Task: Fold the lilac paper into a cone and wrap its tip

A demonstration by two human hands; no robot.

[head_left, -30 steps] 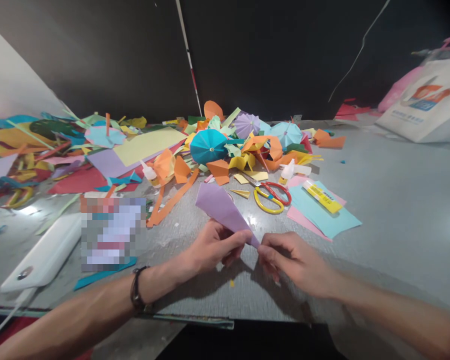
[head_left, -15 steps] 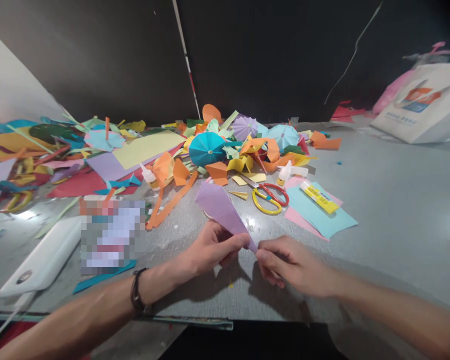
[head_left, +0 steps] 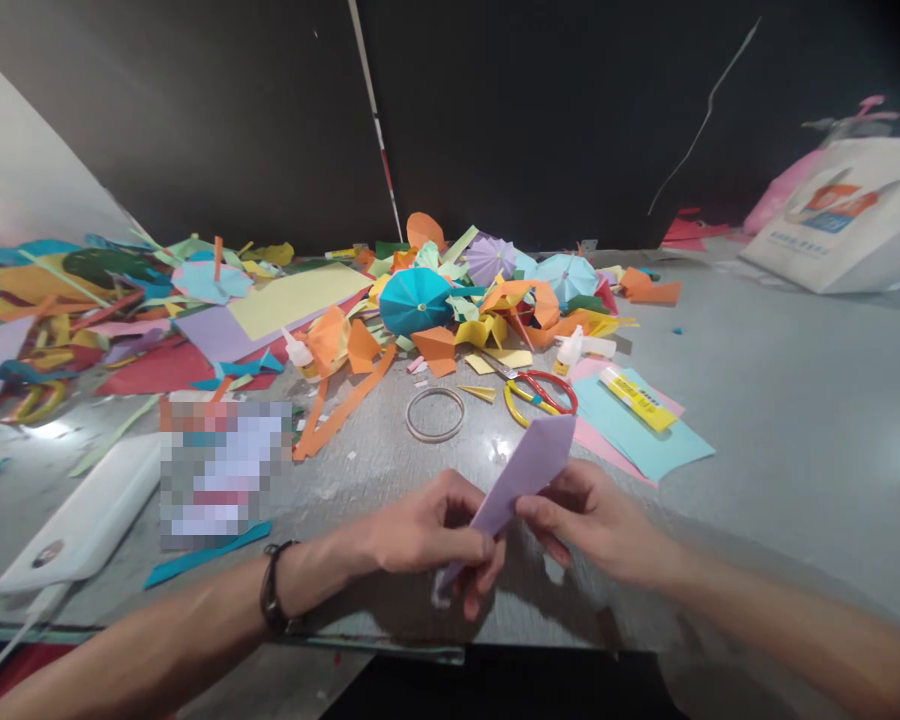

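A folded sheet of lilac paper is held between both hands, its wider end tilted up to the right and its point down to the left. My left hand grips its lower part, and my right hand pinches its right edge. Just beyond the paper, a thin transparent ring lies on the grey table. Red-and-yellow-handled scissors lie farther right, close to the paper's upper tip.
Several paper umbrellas, including a teal one, sit among a heap of coloured paper scraps. A yellow glue stick rests on blue paper. A white power bank lies left, beside a pixelated patch.
The lilac paper has swung from pointing up-left to tilting up-right, uncovering the ring. Both hands have shifted slightly, and the left hand now holds the paper lower.
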